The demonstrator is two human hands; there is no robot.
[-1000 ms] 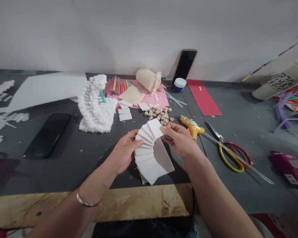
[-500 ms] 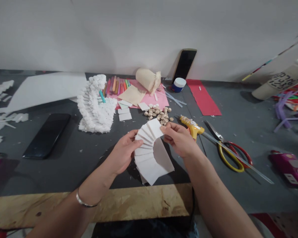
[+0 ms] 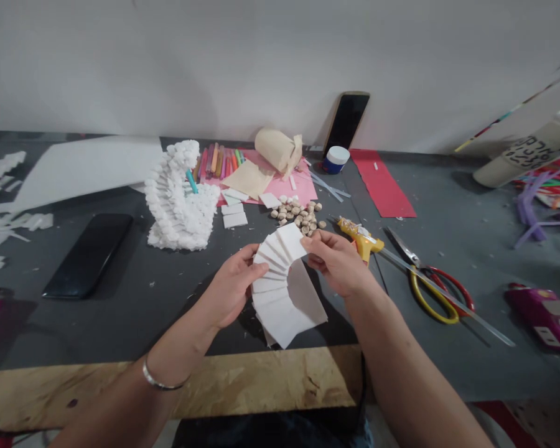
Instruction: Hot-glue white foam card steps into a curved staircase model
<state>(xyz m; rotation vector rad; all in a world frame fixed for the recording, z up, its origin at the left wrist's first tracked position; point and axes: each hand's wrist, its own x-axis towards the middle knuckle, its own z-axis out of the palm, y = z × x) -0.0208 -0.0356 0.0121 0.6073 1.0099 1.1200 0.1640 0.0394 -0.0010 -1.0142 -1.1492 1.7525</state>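
Between my hands, at the front of the dark table, is a curved fan of overlapping white paper pieces. My left hand grips its left edge, thumb on top and fingers underneath. At the fan's upper right end, my right hand pinches the last white piece between thumb and fingers. A larger white sheet shows under the fan. Just beyond it lies a heap of small tan rounds. A yellow glue gun rests right beside my right hand.
A bumpy white model stands left of centre, near a black phone. Yellow-and-red-handled scissors and a clear glue stick lie right. Behind are pink paper, a blue jar and a leaning phone.
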